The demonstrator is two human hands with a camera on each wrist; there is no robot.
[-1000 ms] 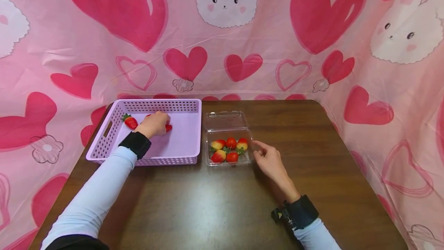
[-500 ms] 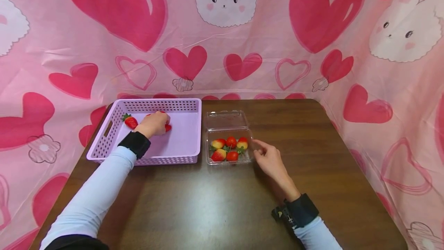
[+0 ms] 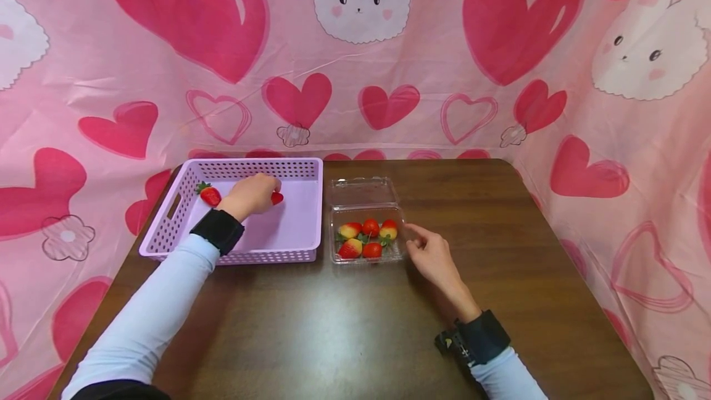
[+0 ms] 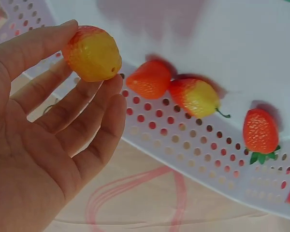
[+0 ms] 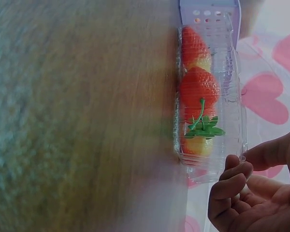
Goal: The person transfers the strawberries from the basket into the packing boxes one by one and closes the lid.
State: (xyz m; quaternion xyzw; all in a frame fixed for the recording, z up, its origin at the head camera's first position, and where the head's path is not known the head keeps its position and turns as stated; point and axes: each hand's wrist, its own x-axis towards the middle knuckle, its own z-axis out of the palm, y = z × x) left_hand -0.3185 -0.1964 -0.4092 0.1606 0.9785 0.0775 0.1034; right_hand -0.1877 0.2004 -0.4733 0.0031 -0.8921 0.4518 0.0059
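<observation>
My left hand (image 3: 251, 195) is over the lilac basket (image 3: 318, 212), pinching a red-and-yellow strawberry (image 4: 93, 54) between thumb and fingertips. In the left wrist view three other strawberries stay on the basket floor: a red one (image 4: 150, 80), a red-and-yellow one (image 4: 195, 98) with a thin stem, and another red one (image 4: 261, 131) with green leaves. To the right, the hinged clear plastic box (image 3: 363, 191) lies with its lid back, holding several strawberries (image 3: 350, 249). My right hand (image 3: 436, 258) pinches the box's right rim, thumb and finger meeting there in the right wrist view.
The basket and box stand side by side near the far edge of a brown wooden table (image 3: 311, 326). Behind and at both sides hangs a pink curtain (image 3: 422, 42) with hearts and rabbits. The basket's perforated walls rise around the strawberries.
The left hand has risen slightly and shifted right and away inside the basket, with the strawberry in its fingers. The right hand and the box have stayed in place.
</observation>
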